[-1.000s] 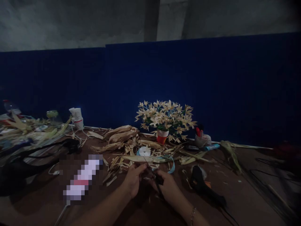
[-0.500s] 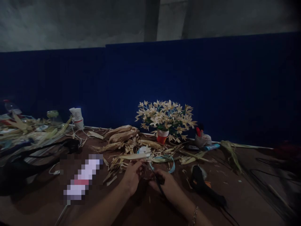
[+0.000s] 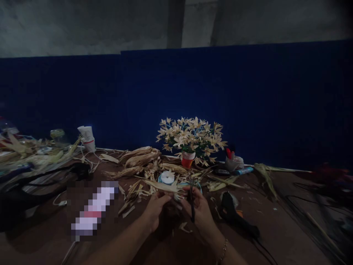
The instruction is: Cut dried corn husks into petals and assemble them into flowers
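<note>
My left hand [image 3: 154, 210] has its thumb and fingers pinched together at the end of a pale corn husk strip [image 3: 161, 186]. In my right hand [image 3: 200, 210] is a dark pair of scissors [image 3: 192, 202], with the tips pointing up and away. The right fingertips also come close to the husk, but I cannot tell if they touch it. Just beyond the hands lies a white spool [image 3: 167, 177] with light blue ribbon. A small curled husk scrap [image 3: 185, 227] lies on the table below the hands.
Dried husks [image 3: 142, 156] are heaped behind the hands, beside husk flowers [image 3: 190, 136] in a red pot [image 3: 188, 161]. A black glue gun [image 3: 238, 215] lies right. A blurred-out pale device [image 3: 93, 209] and black straps [image 3: 55, 176] lie left. A blue panel [image 3: 138, 99] stands behind.
My right hand has turned the scissors upright and come up toward the husk. The spool shows more fully now. A husk scrap appears below the hands. The whole view has shifted slightly.
</note>
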The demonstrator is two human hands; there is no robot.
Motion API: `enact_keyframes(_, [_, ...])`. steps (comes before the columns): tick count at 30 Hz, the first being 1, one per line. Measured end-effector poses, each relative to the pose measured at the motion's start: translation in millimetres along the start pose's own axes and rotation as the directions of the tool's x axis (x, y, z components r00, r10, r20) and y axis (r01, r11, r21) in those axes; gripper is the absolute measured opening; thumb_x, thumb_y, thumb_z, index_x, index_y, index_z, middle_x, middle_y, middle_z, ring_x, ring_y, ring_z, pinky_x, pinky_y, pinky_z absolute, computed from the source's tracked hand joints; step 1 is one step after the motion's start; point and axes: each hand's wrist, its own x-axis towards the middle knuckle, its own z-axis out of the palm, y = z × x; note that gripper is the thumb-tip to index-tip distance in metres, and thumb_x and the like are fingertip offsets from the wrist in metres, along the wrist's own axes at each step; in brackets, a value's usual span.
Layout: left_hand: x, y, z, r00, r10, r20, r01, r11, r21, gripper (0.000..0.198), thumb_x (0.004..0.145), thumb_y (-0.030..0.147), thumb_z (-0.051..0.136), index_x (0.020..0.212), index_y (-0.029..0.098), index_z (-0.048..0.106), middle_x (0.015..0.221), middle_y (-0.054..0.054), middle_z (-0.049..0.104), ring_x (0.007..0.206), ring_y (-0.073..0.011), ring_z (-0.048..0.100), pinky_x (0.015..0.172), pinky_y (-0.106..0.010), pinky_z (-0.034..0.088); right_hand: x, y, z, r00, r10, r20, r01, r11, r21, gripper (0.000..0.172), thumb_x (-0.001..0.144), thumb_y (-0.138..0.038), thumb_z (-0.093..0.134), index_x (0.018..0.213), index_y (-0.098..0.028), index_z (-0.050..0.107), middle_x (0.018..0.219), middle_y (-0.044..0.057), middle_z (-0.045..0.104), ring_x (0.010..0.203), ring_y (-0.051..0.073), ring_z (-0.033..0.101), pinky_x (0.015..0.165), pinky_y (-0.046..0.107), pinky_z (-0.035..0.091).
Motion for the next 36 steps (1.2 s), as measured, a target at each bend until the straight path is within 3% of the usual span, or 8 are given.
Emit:
enact_keyframes(5, [0.0,2.8,0.9,0.999,0.024,-0.033,-0.022,0.999,0.040,0.029,0.056,0.023,0.074,0.081,0.014,0.062,0.071,-0.005,0.067,0.066,-0.0187,0.061,0.065,-0.031,0.048,0.3,3.0,-1.6,0.998,0.045,-0.037,-0.045,0.999,0.005,0.041,0.058,-0.034,0.074,0.090,-0.020,0.053,0.079,0.001,0.059,0.072,0.016,0.056,0.066,0.027,0.046])
enact_keyframes(9, [6.8,16.9,-3.6,0.980,0.150,-0.133,-0.149,0.989,0.017,0.027,0.055,0.026,0.074,0.075,0.013,0.061,0.068,-0.003,0.065,0.061,-0.0136,0.060,0.058,-0.023,0.046,2.1,0.6,-1.8,0.993,0.101,-0.069,-0.094,0.992,0.089,0.043,0.054,-0.034,0.076,0.087,-0.020,0.052,0.070,-0.002,0.057,0.062,0.013,0.054,0.061,0.025,0.045])
enact_keyframes(11, [13.0,24.0,-11.3,0.960,0.196,-0.199,-0.184,0.980,0.074,0.025,0.055,0.028,0.074,0.070,0.013,0.061,0.059,0.000,0.060,0.051,-0.0080,0.054,0.048,-0.017,0.040,2.9,-2.3,-1.8,0.987,0.132,-0.093,-0.120,0.985,0.126,0.044,0.053,-0.033,0.077,0.087,-0.020,0.052,0.069,-0.002,0.056,0.061,0.013,0.054,0.060,0.026,0.046])
enact_keyframes(15, [21.9,30.2,-24.8,0.954,0.134,-0.269,-0.077,0.974,0.212,0.031,0.061,0.042,0.067,0.059,0.013,0.055,0.046,0.004,0.050,0.037,-0.0029,0.038,0.034,-0.013,0.021,3.2,-4.9,-2.2,0.981,0.164,-0.105,-0.145,0.975,0.169,0.046,0.053,-0.029,0.077,0.088,-0.021,0.049,0.070,-0.003,0.056,0.060,0.012,0.054,0.059,0.026,0.046])
enact_keyframes(20, [16.8,26.0,-17.5,0.992,0.069,-0.110,-0.026,0.935,0.354,0.033,0.056,0.034,0.071,0.081,0.015,0.058,0.056,0.003,0.057,0.036,-0.0028,0.039,0.033,-0.014,0.015,1.9,-2.2,-0.7,0.988,0.103,-0.119,-0.090,0.990,0.107,0.043,0.058,-0.030,0.074,0.091,-0.020,0.049,0.071,-0.002,0.056,0.060,0.013,0.054,0.057,0.025,0.045])
enact_keyframes(24, [8.5,11.2,-5.5,1.000,0.003,0.009,-0.007,0.834,0.551,0.030,0.058,0.040,0.068,0.068,0.015,0.055,0.045,0.007,0.047,0.032,-0.0035,0.033,0.033,-0.017,0.015,0.8,3.1,1.5,0.996,0.001,-0.088,-0.001,1.000,-0.001,0.040,0.059,-0.030,0.073,0.091,-0.019,0.051,0.071,-0.002,0.056,0.063,0.013,0.053,0.059,0.024,0.044])
enact_keyframes(29, [7.9,-6.7,-0.6,0.982,0.185,0.045,-0.178,0.808,0.562,0.026,0.059,0.034,0.069,0.061,0.015,0.052,0.053,0.005,0.049,0.049,-0.0072,0.043,0.050,-0.019,0.033,0.6,12.0,4.0,1.000,-0.027,0.004,0.028,0.999,-0.022,0.035,0.060,-0.026,0.072,0.089,-0.018,0.053,0.070,-0.001,0.055,0.063,0.013,0.052,0.058,0.023,0.043])
enact_keyframes(36, [1.2,2.2,-1.1,0.958,0.219,0.185,-0.286,0.777,0.561,0.017,0.065,0.031,0.063,0.066,0.014,0.057,0.060,0.002,0.056,0.058,-0.0105,0.049,0.056,-0.020,0.036,0.2,8.1,2.5,0.985,0.167,0.044,-0.172,0.970,0.169,0.039,0.054,-0.024,0.076,0.086,-0.019,0.053,0.065,-0.004,0.053,0.051,0.009,0.049,0.048,0.020,0.040])
